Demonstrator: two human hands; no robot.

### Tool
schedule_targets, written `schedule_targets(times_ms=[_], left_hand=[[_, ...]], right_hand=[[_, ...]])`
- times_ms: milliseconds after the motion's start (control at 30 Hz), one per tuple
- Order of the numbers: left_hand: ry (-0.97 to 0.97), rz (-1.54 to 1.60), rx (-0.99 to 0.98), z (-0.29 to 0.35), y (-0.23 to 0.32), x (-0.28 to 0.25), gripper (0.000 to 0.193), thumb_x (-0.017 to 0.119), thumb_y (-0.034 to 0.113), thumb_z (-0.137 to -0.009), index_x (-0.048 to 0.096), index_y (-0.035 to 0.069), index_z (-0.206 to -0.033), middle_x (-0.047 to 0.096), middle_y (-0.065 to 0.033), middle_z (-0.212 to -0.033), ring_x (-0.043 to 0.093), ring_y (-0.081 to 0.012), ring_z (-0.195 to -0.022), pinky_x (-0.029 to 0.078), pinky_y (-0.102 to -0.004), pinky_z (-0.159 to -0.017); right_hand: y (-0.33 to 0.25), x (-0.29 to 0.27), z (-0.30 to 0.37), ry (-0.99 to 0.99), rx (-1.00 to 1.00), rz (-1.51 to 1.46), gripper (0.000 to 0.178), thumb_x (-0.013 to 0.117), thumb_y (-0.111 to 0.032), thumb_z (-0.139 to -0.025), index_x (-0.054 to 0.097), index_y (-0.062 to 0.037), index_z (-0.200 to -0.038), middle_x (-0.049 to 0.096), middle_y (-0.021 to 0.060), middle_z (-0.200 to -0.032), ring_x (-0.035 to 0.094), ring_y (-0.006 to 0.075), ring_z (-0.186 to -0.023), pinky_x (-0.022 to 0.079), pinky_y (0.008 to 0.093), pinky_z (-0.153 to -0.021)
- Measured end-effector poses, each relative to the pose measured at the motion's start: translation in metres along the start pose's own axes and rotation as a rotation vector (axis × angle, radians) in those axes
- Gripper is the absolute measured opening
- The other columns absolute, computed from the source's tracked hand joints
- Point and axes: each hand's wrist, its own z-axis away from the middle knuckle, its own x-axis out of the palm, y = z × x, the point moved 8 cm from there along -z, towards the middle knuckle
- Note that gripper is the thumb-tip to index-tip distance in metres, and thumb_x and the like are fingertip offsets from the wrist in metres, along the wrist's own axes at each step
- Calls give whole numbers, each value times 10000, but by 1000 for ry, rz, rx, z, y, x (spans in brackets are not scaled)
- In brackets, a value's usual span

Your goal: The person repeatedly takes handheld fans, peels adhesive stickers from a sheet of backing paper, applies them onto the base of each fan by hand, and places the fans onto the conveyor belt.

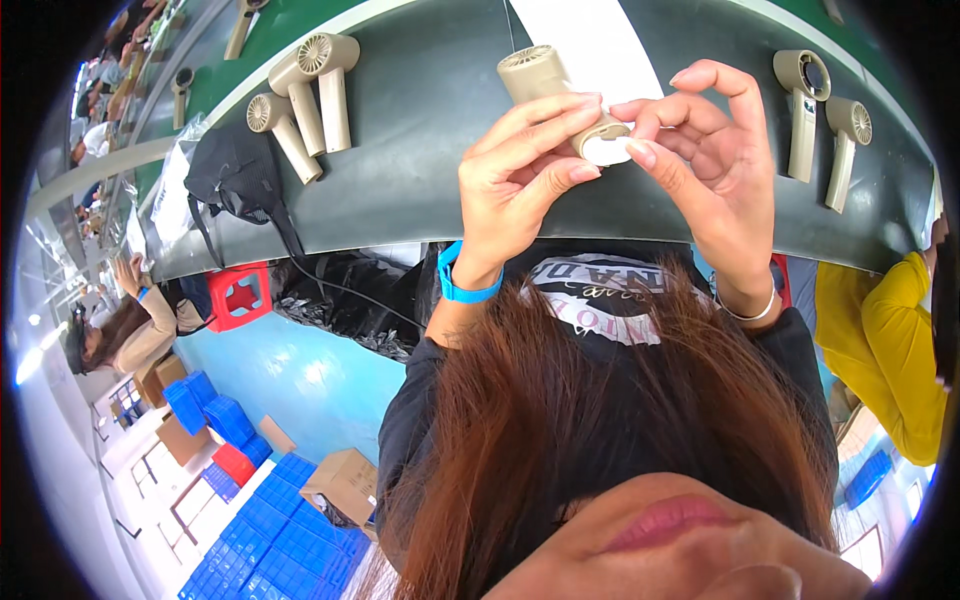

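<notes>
My left hand (520, 170) is wrapped round the handle of a beige handheld fan (530, 72), its round grilled head pointing away from me above the table. The handle's near end carries a white round piece (606, 150). At the edge of that piece, my right hand (705, 150) has its thumb and fingertips pinched in, with the index finger bent up. Whether the white piece is loose or fixed I cannot tell. Behind the fan lies a white sheet (600, 40) on the dark table (420, 150).
Several beige fans lie to the left, including one fan (330, 85); two more, one a fan (802, 110), are at the right. A black bag (235, 175) sits on the table's left. A person in a yellow sleeve (890, 350) is close by on my right. Blue crates (280, 530) stand lower left.
</notes>
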Motion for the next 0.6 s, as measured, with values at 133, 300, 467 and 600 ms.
schedule_targets(times_ms=[133, 300, 467, 600], left_hand=[[3, 5, 6, -1, 0, 1, 355, 647, -70, -765, 613, -18, -1114, 556, -151, -1169, 595, -197, -986, 552, -265, -784], [-2, 12, -14, 0, -1, 1, 349, 642, -70, -772, 609, -23, -1116, 549, -151, -1177, 592, -206, -1003, 551, -273, -796], [-4, 70, -35, 1, 0, 4, 353, 633, -78, -782, 590, -42, -1131, 525, -157, -1202, 586, -220, -1021, 551, -285, -810], [6, 114, -51, 1, 2, 6, 336, 620, -92, -788, 587, -60, -1120, 511, -166, -1208, 585, -236, -1026, 555, -302, -811]], right_hand=[[0, -1, 0, 5, 1, 28, 466, 590, 85, -817, 323, -36, -1179, 575, 95, -871, 571, 218, -1035, 463, 298, -861], [-2, 0, -1, 5, -1, 68, 464, 594, 83, -812, 327, -38, -1172, 581, 91, -863, 577, 212, -1023, 464, 302, -852], [-4, -1, 0, 39, 11, 101, 457, 604, 77, -805, 339, -43, -1157, 588, 85, -853, 589, 213, -1000, 467, 303, -850], [-5, 0, 0, 33, 13, 109, 455, 605, 76, -804, 342, -47, -1153, 589, 83, -851, 590, 212, -1000, 469, 303, -847]])
